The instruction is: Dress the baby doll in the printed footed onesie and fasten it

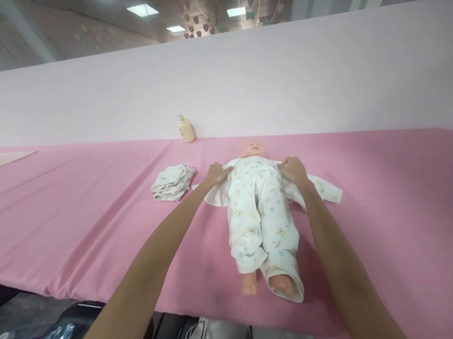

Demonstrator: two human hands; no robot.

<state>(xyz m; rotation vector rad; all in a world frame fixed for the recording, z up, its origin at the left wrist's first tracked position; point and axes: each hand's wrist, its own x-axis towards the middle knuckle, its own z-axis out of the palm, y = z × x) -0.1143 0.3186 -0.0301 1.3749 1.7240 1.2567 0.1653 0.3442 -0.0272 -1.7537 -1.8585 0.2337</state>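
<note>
Left hand (217, 173) and right hand (294, 170) closed on the waistband of the doll's printed trousers (259, 214), doll (253, 149) lying between. Folded cloth (172, 182) just left of the left hand, bottle (186, 129) beyond.

No legible text, label, brand, number or sign is found: the cream bottle (186, 129) at the far edge of the pink table (76, 212) shows no readable marking, and the doll's pyjamas (259, 214) carry only small printed pictures, without lettering.
</note>
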